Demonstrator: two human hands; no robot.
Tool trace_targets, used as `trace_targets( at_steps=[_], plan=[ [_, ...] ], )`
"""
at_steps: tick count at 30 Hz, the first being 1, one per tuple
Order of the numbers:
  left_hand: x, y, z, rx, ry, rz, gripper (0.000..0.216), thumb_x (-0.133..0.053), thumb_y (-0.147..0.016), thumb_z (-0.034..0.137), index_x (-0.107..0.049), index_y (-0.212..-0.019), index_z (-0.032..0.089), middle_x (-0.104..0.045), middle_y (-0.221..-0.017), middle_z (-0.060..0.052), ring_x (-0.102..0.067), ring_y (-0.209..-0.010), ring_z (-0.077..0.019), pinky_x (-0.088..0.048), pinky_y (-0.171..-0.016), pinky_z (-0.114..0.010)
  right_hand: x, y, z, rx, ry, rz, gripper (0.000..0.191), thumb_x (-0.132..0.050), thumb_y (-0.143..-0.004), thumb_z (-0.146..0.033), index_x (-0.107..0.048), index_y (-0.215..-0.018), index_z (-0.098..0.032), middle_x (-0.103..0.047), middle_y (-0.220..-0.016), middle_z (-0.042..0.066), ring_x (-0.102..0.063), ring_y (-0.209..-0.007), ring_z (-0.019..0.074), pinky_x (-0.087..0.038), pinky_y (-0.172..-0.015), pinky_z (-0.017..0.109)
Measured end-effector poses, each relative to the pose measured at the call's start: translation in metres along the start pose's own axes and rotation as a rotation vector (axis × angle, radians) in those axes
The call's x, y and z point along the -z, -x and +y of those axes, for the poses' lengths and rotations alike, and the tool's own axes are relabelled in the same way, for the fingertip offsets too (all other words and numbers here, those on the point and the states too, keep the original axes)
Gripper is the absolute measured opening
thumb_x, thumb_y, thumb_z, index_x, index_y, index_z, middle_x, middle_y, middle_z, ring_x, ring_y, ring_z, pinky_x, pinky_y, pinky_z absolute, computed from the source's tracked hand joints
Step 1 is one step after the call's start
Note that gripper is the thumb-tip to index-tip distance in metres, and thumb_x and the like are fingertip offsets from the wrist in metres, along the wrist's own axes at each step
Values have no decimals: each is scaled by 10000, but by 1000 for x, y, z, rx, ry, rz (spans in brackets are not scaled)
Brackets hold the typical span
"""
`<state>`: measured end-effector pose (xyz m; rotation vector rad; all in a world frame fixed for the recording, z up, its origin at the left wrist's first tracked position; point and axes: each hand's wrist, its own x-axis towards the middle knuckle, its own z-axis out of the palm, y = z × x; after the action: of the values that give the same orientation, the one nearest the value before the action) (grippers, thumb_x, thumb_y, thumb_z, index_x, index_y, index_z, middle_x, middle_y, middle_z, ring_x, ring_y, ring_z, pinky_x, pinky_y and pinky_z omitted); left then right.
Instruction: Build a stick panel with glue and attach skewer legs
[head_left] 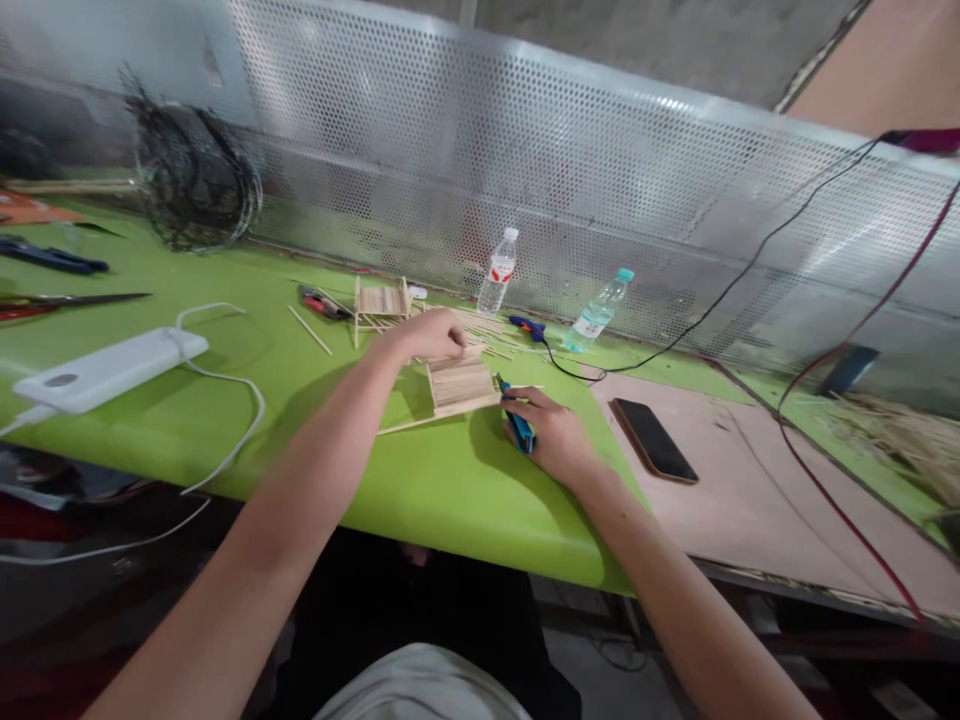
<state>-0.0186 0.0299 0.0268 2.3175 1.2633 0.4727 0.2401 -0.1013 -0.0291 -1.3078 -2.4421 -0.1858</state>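
Note:
A small piece built of thin wooden sticks point(461, 385) rests on the green tabletop, its slats side by side. My left hand point(435, 335) is over its far side with the fingers curled down; what they pinch is hidden. At the right end of the piece, my right hand point(555, 432) is closed around blue-handled pliers point(519, 428), whose tip points at the corner of the sticks. Behind my left hand stands a similar stick model point(382, 300) with upright posts. Loose wooden sticks point(487, 328) lie behind both hands.
A blue glue gun point(528, 327), a clear bottle point(496, 275) and a greenish bottle point(600, 312) stand or lie near the perforated metal screen point(600, 190). A phone point(654, 440) lies right. Left are a white power strip point(112, 368), a red-grey cutter point(322, 303) and coiled wire point(191, 175).

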Motion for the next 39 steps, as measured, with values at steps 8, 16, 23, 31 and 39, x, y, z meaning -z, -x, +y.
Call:
trace_targets(
  at_steps=[8,16,23,31,39],
  plan=[
    [16,6,-33,237,58,286,203,-706,-798,284,-782,-955,181,-769,-1098,-76,-695,-929,-199,-519,-854,-327,2,-1,-2,-11,8,-3,332,-587,-950,-234,-731,-1249,-236,-660,-1371,99,-726,-1073,272,-611,-929,427],
    [14,-1,-56,439,171,518,365,-693,-771,278,-727,-1124,188,-764,-1040,-89,-701,-921,-216,-513,-811,-303,1,-1,-1,-15,-7,-7,326,-594,-949,-233,-725,-1247,-223,-653,-1375,94,-712,-1114,275,-589,-987,422],
    [1,-13,-72,487,289,510,271,-640,-790,251,-703,-1049,207,-735,-749,-33,-697,-698,-204,-503,-690,-299,2,-2,-2,-24,-29,-24,340,-597,-940,-212,-719,-1255,-242,-637,-1386,87,-712,-1114,265,-588,-986,399],
    [-7,-15,-70,435,378,623,215,-555,-831,268,-686,-689,174,-650,-590,-36,-636,-572,-172,-470,-595,-283,1,-1,-2,-30,-18,-27,343,-603,-927,-206,-721,-1247,-240,-634,-1389,91,-723,-1076,281,-607,-926,411],
    [-11,-13,-49,344,422,514,235,-533,-891,229,-728,-992,144,-760,-881,-76,-706,-720,-163,-538,-752,-292,-1,-2,0,-31,-51,-34,365,-616,-913,-186,-716,-1256,-259,-625,-1395,82,-721,-1076,275,-601,-942,415]
  ],
)
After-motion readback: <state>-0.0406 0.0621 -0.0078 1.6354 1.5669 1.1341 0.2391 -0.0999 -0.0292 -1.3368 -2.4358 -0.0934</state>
